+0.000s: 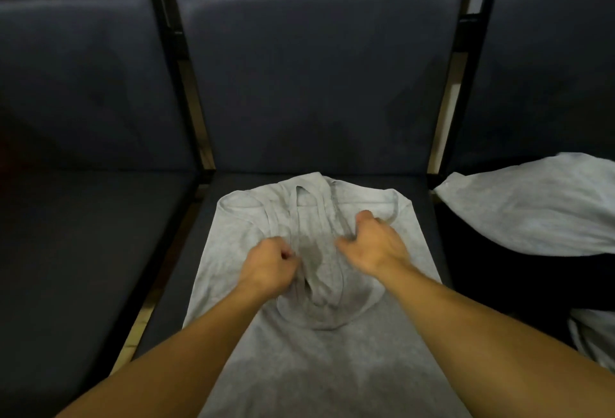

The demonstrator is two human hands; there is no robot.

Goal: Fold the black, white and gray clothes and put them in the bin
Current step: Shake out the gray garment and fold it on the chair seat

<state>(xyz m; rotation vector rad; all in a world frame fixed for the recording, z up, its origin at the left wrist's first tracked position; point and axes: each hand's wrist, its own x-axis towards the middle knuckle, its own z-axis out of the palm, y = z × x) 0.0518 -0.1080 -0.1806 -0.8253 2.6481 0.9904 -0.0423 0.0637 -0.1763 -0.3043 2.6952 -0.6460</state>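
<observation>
Gray jersey lies spread before us: the gray tank top (293, 344) rests flat on the middle seat cushion (422, 204), its straps and neckline toward the dark backrest (319, 85) and its hem running out of view toward us. Our left hand (266, 268) has its fingers curled into the cloth near the neckline, bunching a fold of it. Our right hand (369, 244) also has curled fingers, pinching what looks like the right strap or armhole edge; exactly which layer it holds we cannot tell. Between the two hands the fabric is rumpled into a loose pocket, while the lower body of the top lies smooth.

We judge this to be the start of the fold on the gray piece: straps being gathered and tidied before the body is folded over. The next move likely calls for laying the straps flat, then bringing the sides or the top end over evenly so no bunch stays trapped inside.

On the right seat a pale garment (539, 211) sits heaped on a black garment (492, 278), both unfolded and apparently waiting their turn. No bin shows in this view, so we cannot say where the folded pieces will go.
</observation>
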